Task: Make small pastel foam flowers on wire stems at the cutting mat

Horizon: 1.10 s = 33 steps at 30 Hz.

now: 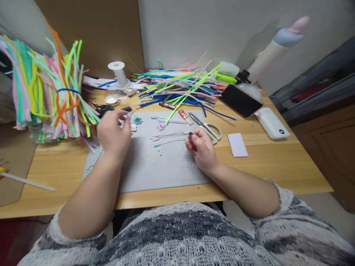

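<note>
My left hand point(115, 131) is over the left part of the grey mat point(166, 166), its fingers curled beside a teal flower point(137, 120) and a pale pink one point(134, 128); whether it grips anything is too blurred to tell. My right hand point(202, 147) is closed around a small red and black tool point(192, 139), right of several thin wires point(169, 136) with coloured tips lying on the mat. A lilac flower shape point(160, 126) lies above the wires. Scissors point(206, 127) with pale handles rest just behind my right hand.
Bundled fuzzy stems point(44, 92) stand at the left, more loose stems point(177, 87) lie at the back. A white spool point(118, 72) is back left. To the right are a phone point(240, 100), a white power bank point(273, 123) and a white card point(237, 145).
</note>
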Motion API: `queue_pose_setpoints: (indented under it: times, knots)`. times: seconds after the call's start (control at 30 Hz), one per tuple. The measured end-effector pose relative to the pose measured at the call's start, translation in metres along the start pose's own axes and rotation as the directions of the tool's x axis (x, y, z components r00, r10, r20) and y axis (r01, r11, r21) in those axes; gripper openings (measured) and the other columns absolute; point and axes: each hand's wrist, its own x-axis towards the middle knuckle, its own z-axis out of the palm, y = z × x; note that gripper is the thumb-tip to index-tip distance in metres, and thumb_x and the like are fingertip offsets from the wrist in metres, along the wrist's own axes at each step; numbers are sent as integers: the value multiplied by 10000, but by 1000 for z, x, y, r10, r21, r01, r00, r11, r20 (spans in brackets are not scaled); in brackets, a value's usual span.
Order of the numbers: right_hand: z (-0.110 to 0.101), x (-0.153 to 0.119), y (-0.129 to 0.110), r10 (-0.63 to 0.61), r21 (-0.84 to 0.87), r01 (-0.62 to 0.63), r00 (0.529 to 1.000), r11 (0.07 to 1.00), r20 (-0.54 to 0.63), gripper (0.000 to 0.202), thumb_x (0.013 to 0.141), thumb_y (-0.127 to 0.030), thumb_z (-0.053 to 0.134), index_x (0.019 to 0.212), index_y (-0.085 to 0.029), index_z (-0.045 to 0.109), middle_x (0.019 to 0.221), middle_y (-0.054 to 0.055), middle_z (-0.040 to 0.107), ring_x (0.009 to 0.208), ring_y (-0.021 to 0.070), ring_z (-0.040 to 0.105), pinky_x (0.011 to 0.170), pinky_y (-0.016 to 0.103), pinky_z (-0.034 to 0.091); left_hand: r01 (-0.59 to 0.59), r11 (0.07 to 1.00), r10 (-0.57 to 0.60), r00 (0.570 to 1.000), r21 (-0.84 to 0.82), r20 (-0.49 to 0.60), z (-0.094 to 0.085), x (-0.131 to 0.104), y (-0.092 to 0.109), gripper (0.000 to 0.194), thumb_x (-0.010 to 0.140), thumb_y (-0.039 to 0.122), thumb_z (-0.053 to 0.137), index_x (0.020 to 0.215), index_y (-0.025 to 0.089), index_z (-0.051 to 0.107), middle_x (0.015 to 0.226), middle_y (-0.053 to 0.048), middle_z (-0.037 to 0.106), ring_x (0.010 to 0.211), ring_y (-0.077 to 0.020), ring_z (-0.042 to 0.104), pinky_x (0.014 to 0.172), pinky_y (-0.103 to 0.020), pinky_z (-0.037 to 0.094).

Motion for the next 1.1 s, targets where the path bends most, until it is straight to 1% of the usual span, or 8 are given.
queue_pose_setpoints:
  times: [0.07, 0.17, 0.4, 0.53, 0.67, 0.87, 1.0, 1.1]
  knots:
    - [1, 0, 1, 5, -12, -5, 1000, 1000, 7, 247, 804, -400, 599, 781, -226, 425, 538, -85, 457, 445, 59, 312, 414, 202, 194, 83, 997, -83, 996, 1, -28, -8, 9, -14, 191, 832, 284, 562, 941, 179, 679, 861, -53, 663, 795, -206, 605, 761, -339, 443]
    - [2, 0, 2, 23, -26, -23, 1000, 999, 17, 262, 800, -410, 604, 782, -225, 420, 541, -87, 453, 443, 58, 306, 414, 204, 194, 73, 996, -77, 993, 53, 84, -9, 21, -22, 180, 816, 339, 575, 865, 214, 696, 876, -51, 678, 879, -248, 602, 816, -393, 419]
    - [1, 1, 4, 57, -55, -55, 998, 997, 38, 272, 808, -409, 604, 775, -223, 408, 547, -87, 445, 450, 60, 307, 421, 208, 195, -264, 942, 181, 921, 210, 345, 27, 37, -8, 97, 724, 190, 608, 776, 212, 687, 902, -115, 706, 1001, -357, 565, 864, -512, 346]
    - [1, 2, 4, 57, -57, -55, 998, 997, 34, 281, 802, -419, 609, 777, -224, 407, 549, -87, 438, 452, 63, 303, 427, 213, 190, -295, 926, 193, 905, 235, 379, 36, 40, -9, 120, 702, 129, 562, 658, 197, 650, 776, -124, 697, 893, -349, 593, 820, -512, 356]
    - [1, 2, 3, 60, -47, -58, 997, 997, 38, 290, 793, -425, 621, 786, -225, 412, 562, -86, 429, 468, 65, 314, 436, 214, 190, -197, 964, 144, 952, 181, 269, 19, 40, -2, 121, 773, 179, 549, 717, 216, 650, 798, -92, 693, 860, -306, 611, 803, -474, 392]
    - [1, 1, 2, 62, -56, -59, 996, 997, 58, 288, 795, -422, 624, 783, -220, 419, 570, -82, 439, 487, 68, 330, 449, 218, 195, -11, 986, 37, 987, -164, 156, -18, 10, 27, 54, 840, 255, 564, 846, 210, 593, 824, -32, 669, 759, -191, 633, 720, -342, 478]
    - [2, 1, 3, 53, -84, -47, 996, 995, 67, 283, 799, -429, 620, 788, -218, 431, 574, -78, 453, 491, 72, 331, 453, 222, 203, 285, 755, -79, 934, -590, 349, -20, -24, 43, 57, 843, 243, 565, 850, 201, 527, 686, 15, 647, 598, -135, 632, 595, -275, 502]
    - [1, 2, 4, 69, -115, -58, 994, 992, 91, 296, 785, -446, 628, 787, -220, 436, 574, -76, 450, 496, 77, 326, 455, 224, 206, 407, 552, -90, 897, -728, 433, -14, -41, 51, 125, 773, 204, 651, 820, 192, 535, 692, 15, 667, 639, -137, 665, 640, -275, 542]
